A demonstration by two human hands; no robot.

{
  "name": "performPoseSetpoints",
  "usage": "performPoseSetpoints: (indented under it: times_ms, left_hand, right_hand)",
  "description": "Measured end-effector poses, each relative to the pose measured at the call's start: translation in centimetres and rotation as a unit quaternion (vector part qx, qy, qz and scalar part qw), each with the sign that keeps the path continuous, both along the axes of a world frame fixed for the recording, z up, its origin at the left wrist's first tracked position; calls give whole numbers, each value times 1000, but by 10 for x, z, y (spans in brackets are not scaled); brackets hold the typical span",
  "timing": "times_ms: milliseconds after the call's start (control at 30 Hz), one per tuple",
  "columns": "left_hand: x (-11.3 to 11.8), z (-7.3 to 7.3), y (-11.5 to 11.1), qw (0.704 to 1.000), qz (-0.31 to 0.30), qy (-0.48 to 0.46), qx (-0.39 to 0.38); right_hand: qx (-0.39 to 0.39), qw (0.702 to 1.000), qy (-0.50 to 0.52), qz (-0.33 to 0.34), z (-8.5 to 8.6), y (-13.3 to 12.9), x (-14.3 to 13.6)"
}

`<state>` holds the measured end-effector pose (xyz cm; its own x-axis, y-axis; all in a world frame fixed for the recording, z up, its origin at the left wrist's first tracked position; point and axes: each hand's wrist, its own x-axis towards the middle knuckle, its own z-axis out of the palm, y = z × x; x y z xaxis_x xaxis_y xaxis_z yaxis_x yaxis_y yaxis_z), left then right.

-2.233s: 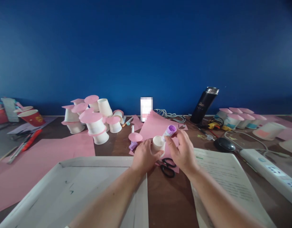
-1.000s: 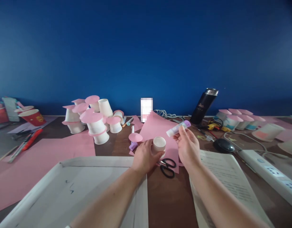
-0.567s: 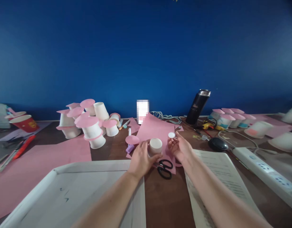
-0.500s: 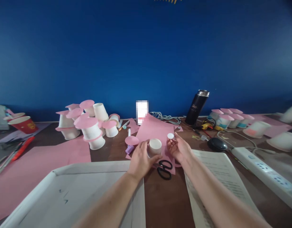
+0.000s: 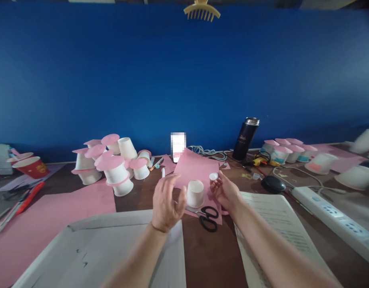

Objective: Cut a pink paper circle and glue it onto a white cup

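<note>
Upside down on the pink paper stands a white paper cup. Just left of it is my left hand, its fingers apart and nothing in them. To the right of the cup, my right hand pinches a small round white piece between thumb and fingers. Black-handled scissors lie in front of the cup, their blades pointing left.
White cups with pink discs are stacked at the left. A black bottle, a mouse, a power strip and more cups are on the right. Printed sheets and a white sheet lie in front.
My left hand has let go of the cup and moved left, with its fingers spread. My right hand still holds the small white piece. The view has tilted up slightly.
</note>
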<state>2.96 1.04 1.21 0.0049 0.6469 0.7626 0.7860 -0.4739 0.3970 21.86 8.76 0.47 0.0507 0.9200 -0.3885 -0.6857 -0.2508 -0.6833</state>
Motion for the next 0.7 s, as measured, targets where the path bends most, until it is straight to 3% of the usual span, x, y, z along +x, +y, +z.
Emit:
performPoseSetpoints:
  times_ms: [133,267,367,433,700]
  left_hand:
    - [-28,-2,18,989,142,-17,-31]
    - [-52,-10,33,941,261,-58,-208]
    - [-60,-12,37,905,267,-74,-324]
    - [-61,-13,37,893,261,-68,-360]
    - [-64,-21,43,899,241,-62,-359]
  right_hand:
    - [30,997,-74,-23,-6,1,-3]
    - [87,983,-155,-49,-13,3,-3]
    - [100,974,-193,-65,-16,6,0]
    - [94,971,-207,-68,-19,8,1]
    - [60,978,-197,-34,-16,7,-2]
